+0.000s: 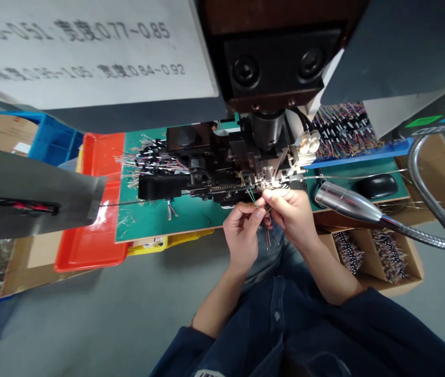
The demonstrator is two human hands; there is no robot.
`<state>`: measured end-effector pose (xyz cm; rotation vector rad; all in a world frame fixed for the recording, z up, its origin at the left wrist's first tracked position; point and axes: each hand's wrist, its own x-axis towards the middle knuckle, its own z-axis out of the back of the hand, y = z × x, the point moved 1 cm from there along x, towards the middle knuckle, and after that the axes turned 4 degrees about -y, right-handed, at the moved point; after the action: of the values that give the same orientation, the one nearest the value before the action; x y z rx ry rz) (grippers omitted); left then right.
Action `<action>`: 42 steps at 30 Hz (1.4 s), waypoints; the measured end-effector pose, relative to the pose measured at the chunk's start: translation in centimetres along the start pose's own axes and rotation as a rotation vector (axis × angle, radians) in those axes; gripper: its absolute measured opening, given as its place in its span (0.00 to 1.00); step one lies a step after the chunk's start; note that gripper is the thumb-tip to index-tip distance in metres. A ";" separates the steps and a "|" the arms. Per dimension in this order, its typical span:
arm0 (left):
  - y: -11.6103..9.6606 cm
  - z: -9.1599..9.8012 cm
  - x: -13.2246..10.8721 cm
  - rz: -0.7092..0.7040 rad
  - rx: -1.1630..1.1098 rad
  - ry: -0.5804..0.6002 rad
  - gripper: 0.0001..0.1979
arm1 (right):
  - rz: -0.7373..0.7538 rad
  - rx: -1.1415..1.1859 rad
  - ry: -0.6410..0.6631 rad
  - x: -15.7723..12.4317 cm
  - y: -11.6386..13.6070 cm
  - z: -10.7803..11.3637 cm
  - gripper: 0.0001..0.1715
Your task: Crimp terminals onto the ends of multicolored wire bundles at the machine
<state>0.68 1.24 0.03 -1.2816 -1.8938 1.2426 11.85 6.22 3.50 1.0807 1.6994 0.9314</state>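
Observation:
Both hands meet just in front of a crimping machine (pixel 267 128), close to its brightly lit crimping point. My left hand (pixel 243 230) is closed, with thumb and forefinger pinched on thin wires (pixel 253 197), a green one among them. Beside it and touching it, my right hand (pixel 293 213) pinches wires of the same bundle. Several loose wire ends (pixel 268 240) hang down below the fingers. A strip of metal terminals (pixel 226 187) runs into the machine from the left. The wire tips near the crimping point are too small to make out.
A green work board (pixel 155 225) carries one small wire harness (pixel 170 209) and a wire pile (pixel 152 159). An orange tray (pixel 89 251) lies left. To the right are a lamp (pixel 348 201), a black mouse (pixel 377 186), a blue-edged tray (pixel 359 151) and a cardboard box (pixel 407 285) with harnesses.

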 end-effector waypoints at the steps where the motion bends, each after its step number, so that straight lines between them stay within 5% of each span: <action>1: 0.0 0.0 0.0 -0.003 -0.001 -0.001 0.15 | -0.005 0.003 0.000 0.0 0.0 0.0 0.23; 9: 0.0 -0.1 0.1 -0.009 -0.014 0.000 0.13 | 0.018 0.046 0.001 0.0 0.2 -0.2 0.20; 18: 0.4 0.6 0.1 0.026 0.036 0.064 0.13 | 0.124 -0.196 0.000 -0.3 1.1 0.1 0.17; 29: 0.3 0.2 -0.1 -0.009 -0.027 0.041 0.10 | 0.052 0.004 -0.006 0.1 0.4 0.1 0.18; 42: 0.1 0.2 0.0 0.018 -0.004 -0.001 0.13 | 0.055 -0.019 -0.031 0.1 0.5 -0.1 0.20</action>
<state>0.58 1.22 -0.15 -1.3028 -1.8898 1.2494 11.91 6.47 3.99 1.1290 1.6399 0.9587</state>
